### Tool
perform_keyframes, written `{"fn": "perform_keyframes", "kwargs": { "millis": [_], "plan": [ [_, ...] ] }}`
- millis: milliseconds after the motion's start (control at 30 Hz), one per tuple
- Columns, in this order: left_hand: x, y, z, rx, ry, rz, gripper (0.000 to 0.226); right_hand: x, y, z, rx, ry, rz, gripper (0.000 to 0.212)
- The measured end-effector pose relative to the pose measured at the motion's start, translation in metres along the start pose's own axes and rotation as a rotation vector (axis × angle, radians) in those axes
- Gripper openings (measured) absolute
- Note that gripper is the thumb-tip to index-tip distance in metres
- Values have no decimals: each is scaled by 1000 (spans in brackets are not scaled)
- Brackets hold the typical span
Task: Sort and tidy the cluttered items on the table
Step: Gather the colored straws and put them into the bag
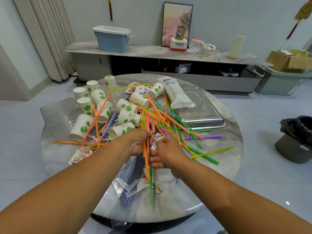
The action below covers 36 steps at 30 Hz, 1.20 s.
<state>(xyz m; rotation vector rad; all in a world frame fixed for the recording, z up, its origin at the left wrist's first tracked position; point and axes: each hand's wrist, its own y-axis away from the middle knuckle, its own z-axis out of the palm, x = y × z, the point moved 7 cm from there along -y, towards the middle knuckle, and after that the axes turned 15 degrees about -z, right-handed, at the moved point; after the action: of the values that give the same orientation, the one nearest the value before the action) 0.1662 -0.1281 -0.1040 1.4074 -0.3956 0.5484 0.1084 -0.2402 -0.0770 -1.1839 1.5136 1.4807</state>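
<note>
Straws [166, 120] in many colours lie criss-crossed over the middle of the round marble bench [224, 152], with a steel tray [205, 118] at the far right and paper cups [84, 125] tipped over at the left. The left hand [137, 142] grips a small bundle of orange and green straws [147, 163] above scattered playing cards [130, 173]. The right hand [164, 153], just beside it, has loosely curled fingers; whether it holds anything I cannot tell.

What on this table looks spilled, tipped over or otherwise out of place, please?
Most paper cups lie tipped on their sides. Coloured straws are strewn crisscross over them and the playing cards. The left hand grips a few straws; the metal tray holds only a white packet.
</note>
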Motion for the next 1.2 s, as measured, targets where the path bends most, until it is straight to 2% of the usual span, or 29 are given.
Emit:
{"fn": "perform_keyframes", "kwargs": {
  "millis": [33,100,167,333,433,533,700,967,1100,1200],
  "plan": [
    [3,1,-2,-12,35,-2,24,2,2,-2,-5,20,43,40],
    [7,0,-4,-54,118,-19,23,4,8,-5,-44,127,101,31],
    [10,0,-4,-98,178,-42,24,5,19,-3,-99,116,188,31],
    [13,2,9,-162,310,-35,24,16,41,18,-196,-231,321,74],
    [10,8,21,-150,338,-11,18,20,50,25,-151,-296,332,90],
    [7,19,39,-159,282,15,27,18,48,22,-97,-314,308,105],
    [18,39,56,-224,307,113,31,7,31,-4,70,-330,191,84],
    [70,75,23,-89,437,610,13,16,29,-15,64,-365,191,79],
    [80,91,12,-8,405,785,14,16,25,-9,114,-558,206,80],
    [76,97,19,14,306,851,9,13,18,-6,177,-684,164,79]
  ]
}}
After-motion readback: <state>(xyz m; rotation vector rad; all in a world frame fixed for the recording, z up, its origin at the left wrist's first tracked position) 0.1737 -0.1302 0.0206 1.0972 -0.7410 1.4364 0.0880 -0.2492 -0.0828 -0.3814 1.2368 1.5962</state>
